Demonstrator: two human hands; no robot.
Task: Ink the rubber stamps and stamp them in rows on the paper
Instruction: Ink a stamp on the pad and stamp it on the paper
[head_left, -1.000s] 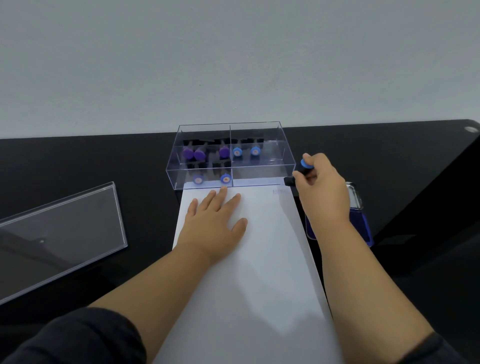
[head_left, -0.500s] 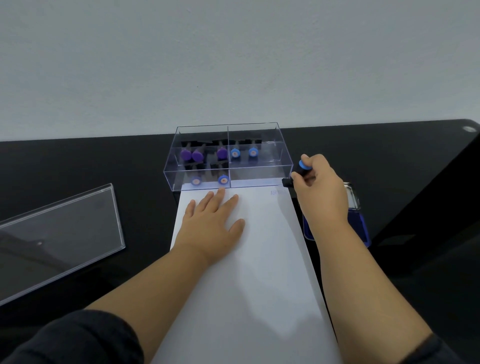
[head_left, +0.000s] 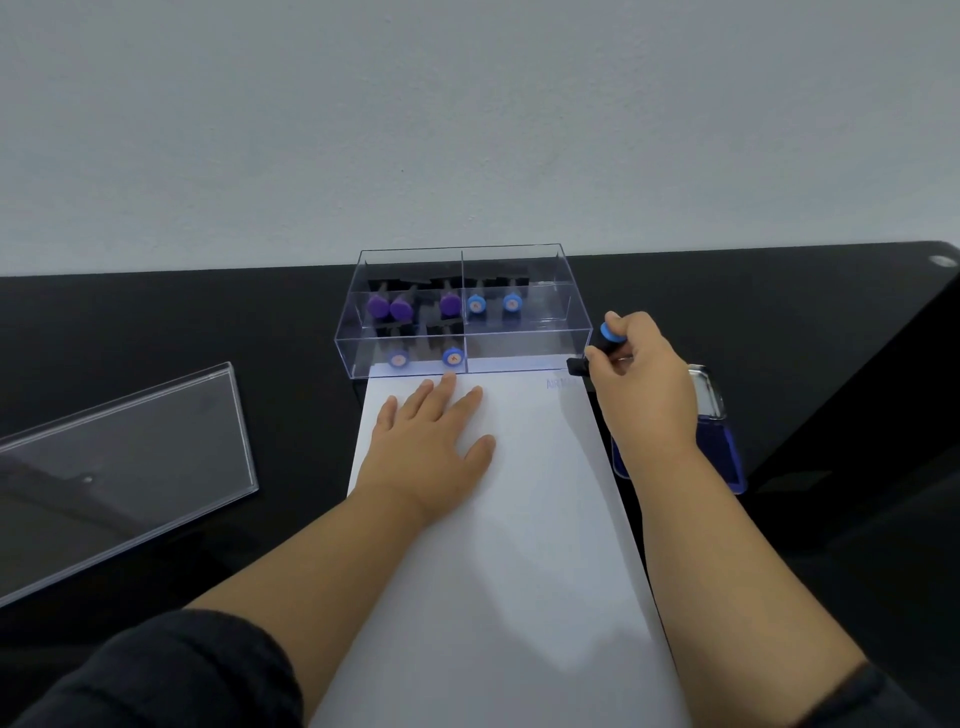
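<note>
Right hand (head_left: 641, 384) grips a blue-topped black rubber stamp (head_left: 602, 343).
Left hand (head_left: 434, 441) lies flat and loose on the white paper sheet (head_left: 519, 519), beside a faint blue print (head_left: 561, 383).

One head-worn camera looks forward and down across the table (head_left: 208, 322) toward the wall (head_left: 467, 114), close over the paper (head_left: 519, 519) and both forearms.
</note>
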